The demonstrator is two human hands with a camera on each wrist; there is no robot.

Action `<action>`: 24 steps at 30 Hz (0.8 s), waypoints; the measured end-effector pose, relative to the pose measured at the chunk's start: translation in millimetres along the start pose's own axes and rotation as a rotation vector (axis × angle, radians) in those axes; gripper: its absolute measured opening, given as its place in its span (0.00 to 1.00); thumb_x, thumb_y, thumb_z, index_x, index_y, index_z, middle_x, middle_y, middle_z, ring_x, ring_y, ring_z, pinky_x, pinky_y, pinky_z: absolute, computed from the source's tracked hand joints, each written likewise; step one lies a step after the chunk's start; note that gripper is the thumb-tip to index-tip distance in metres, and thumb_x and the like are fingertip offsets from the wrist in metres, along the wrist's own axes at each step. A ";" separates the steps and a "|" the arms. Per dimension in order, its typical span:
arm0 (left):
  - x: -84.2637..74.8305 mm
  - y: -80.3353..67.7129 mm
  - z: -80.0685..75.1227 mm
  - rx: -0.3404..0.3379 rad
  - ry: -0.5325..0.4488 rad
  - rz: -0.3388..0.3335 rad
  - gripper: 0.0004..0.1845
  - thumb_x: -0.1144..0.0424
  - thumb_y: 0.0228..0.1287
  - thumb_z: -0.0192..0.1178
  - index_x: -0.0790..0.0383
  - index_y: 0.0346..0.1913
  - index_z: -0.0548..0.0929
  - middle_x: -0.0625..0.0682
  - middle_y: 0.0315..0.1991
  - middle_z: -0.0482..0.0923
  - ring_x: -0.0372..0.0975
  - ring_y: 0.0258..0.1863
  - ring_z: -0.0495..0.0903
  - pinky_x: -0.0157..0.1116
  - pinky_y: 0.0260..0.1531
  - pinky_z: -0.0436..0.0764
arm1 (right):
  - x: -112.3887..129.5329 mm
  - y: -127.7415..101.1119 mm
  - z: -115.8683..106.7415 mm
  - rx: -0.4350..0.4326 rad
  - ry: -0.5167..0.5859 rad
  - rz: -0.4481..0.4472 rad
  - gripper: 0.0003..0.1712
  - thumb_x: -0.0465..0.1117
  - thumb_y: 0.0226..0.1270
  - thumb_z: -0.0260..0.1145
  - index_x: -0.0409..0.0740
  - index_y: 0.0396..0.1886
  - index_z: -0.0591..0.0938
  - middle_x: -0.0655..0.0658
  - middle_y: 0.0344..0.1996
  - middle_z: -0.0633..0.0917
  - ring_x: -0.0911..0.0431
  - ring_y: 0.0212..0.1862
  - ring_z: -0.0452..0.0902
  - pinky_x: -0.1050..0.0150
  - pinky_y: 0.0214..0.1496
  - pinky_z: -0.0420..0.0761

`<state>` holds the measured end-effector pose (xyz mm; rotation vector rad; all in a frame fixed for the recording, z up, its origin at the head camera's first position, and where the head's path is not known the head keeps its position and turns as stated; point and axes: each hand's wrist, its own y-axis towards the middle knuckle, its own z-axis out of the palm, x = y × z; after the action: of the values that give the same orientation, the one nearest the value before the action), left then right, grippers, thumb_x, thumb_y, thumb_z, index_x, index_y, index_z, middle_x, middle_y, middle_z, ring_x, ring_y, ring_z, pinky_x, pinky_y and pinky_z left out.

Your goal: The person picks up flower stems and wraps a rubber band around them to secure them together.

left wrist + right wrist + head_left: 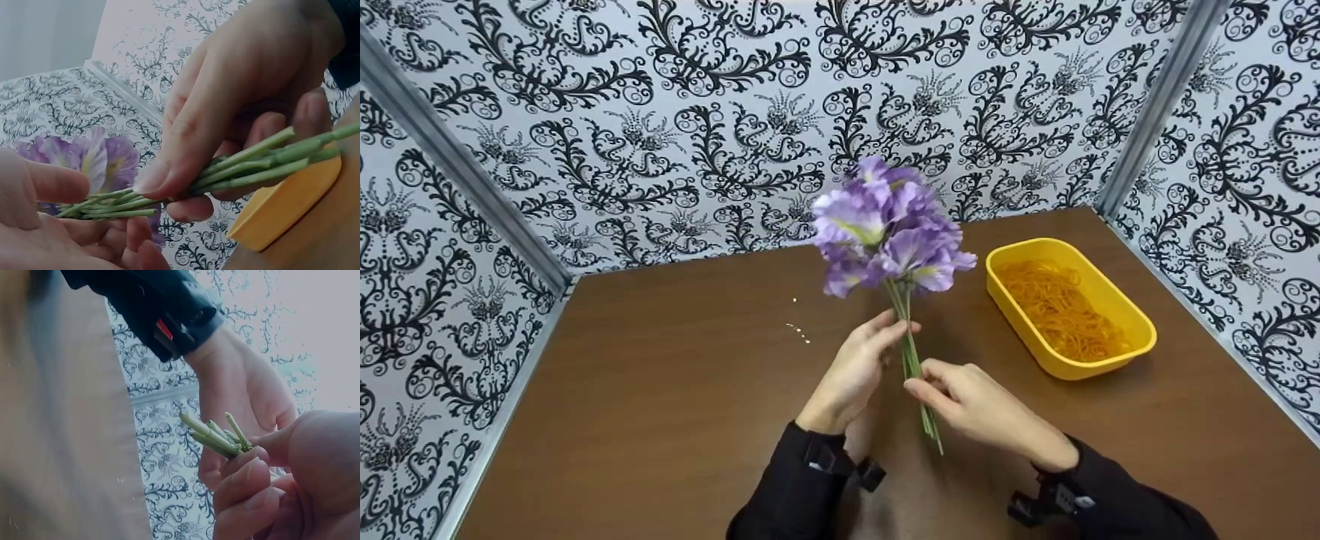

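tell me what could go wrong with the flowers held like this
The stems are loose, held only by the left hand and right hand; if either grip eases, they may splay or slide apart. The blooms look top-heavy, so the bunch could tip. The tub of rubber bands sits close by the right hand, and a sweep might knock it.

purple flowers (889,232), yellow tub (1136,326)

flowers (889,232) centre of table (660,390) | tub (1069,307) right of them | rubber bands (1061,307) inside tub
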<state>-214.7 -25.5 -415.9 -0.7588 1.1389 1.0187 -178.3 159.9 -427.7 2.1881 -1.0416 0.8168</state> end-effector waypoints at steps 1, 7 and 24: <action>0.2 -0.5 -0.1 0.006 0.043 0.005 0.20 0.59 0.77 0.53 0.69 0.62 0.76 0.53 0.52 0.79 0.40 0.50 0.75 0.38 0.56 0.71 | -1.3 0.6 -0.5 -0.006 -0.003 0.003 0.14 0.49 0.79 0.58 0.47 0.35 0.78 0.61 0.16 0.65 0.69 0.19 0.56 0.73 0.22 0.56; 5.5 -1.0 -3.7 0.026 0.363 0.099 0.18 0.61 0.79 0.51 0.70 0.62 0.76 0.58 0.52 0.82 0.44 0.58 0.77 0.43 0.62 0.74 | -10.5 3.4 0.9 -0.026 -0.062 0.007 0.16 0.50 0.79 0.58 0.49 0.29 0.74 0.60 0.16 0.61 0.68 0.18 0.54 0.72 0.22 0.54; 19.4 6.5 -15.9 0.004 0.719 0.213 0.14 0.71 0.74 0.55 0.68 0.57 0.82 0.55 0.33 0.82 0.32 0.20 0.67 0.27 0.23 0.67 | -31.3 11.1 11.3 -0.007 -0.142 0.038 0.17 0.50 0.80 0.56 0.50 0.28 0.74 0.58 0.18 0.65 0.67 0.20 0.60 0.71 0.23 0.60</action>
<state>-224.7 -32.3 -438.8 -1.0578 1.8674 0.9368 -200.1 160.5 -455.1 2.2536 -1.1562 0.6812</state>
